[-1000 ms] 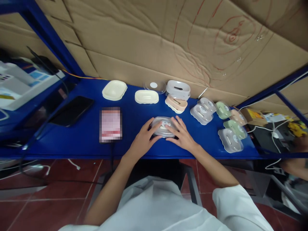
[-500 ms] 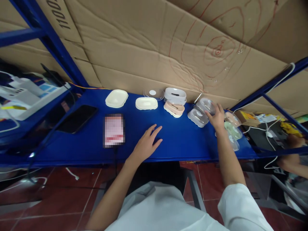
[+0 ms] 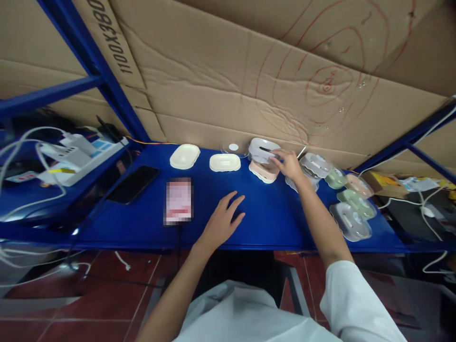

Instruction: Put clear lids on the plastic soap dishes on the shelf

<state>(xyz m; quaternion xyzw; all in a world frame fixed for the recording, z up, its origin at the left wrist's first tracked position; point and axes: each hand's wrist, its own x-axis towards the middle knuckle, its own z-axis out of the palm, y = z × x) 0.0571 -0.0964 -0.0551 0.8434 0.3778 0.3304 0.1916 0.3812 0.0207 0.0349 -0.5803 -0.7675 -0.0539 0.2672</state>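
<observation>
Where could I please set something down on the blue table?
The widest bare patch of blue table lies between the left hand and the right forearm, in front of the peach dish. Another lies between the black phone and the table's front edge. The right end, with its lidded dishes, is crowded.

Flat blue tabletop (image 3: 270, 225), plain. Two rounded cream plastic trays (image 3: 225, 163) (image 3: 185, 156), unpatterned. Oval pale-grey plastic dish (image 3: 257, 144), dark slot (image 3: 264, 149). Rounded peach plastic dish (image 3: 262, 170), cream rim (image 3: 266, 180). Rounded green plastic boxes (image 3: 358, 204), greyish see-through boxes (image 3: 351, 222), peach box (image 3: 359, 185). Brown cardboard panel (image 3: 203, 80), red hand-drawn rings (image 3: 327, 86), black lettering (image 3: 110, 38). Plain white fabric sleeve (image 3: 352, 297). Red floor tiles (image 3: 80, 330), pale-jointed.
</observation>
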